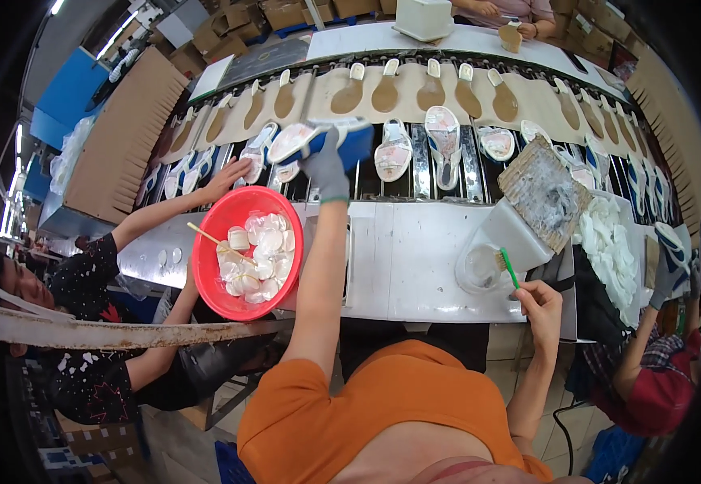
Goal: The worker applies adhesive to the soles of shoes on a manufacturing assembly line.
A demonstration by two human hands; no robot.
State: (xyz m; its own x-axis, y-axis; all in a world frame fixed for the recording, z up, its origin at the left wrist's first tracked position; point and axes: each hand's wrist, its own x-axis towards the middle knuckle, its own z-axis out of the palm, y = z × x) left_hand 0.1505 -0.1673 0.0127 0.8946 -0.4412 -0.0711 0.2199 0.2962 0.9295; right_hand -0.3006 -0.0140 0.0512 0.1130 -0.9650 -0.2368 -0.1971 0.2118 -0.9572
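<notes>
My left hand [326, 168], in a grey glove, is closed on a blue-and-white shoe [356, 143] held above the near side of the conveyor; motion blurs it slightly. A green-handled brush [510, 269] is pinched in the fingers of my bare right hand [540, 303]. Its bristles are at the rim of a clear round bowl [479, 268] on the white bench. Straight ahead, sandal-like shoes lie sole up on the conveyor, including one with a pinkish, patchy underside [442, 139]. Beyond them runs a row of tan soles [385, 93] on a beige strip.
A red basin [205, 282] of shiny white pieces stands left on the bench [399, 282]. Beside it a co-worker's hand [231, 176] reaches to the shoes. A stained board [520, 181] leans at right, near crumpled white cloths [611, 250]. Other people work at far right and across.
</notes>
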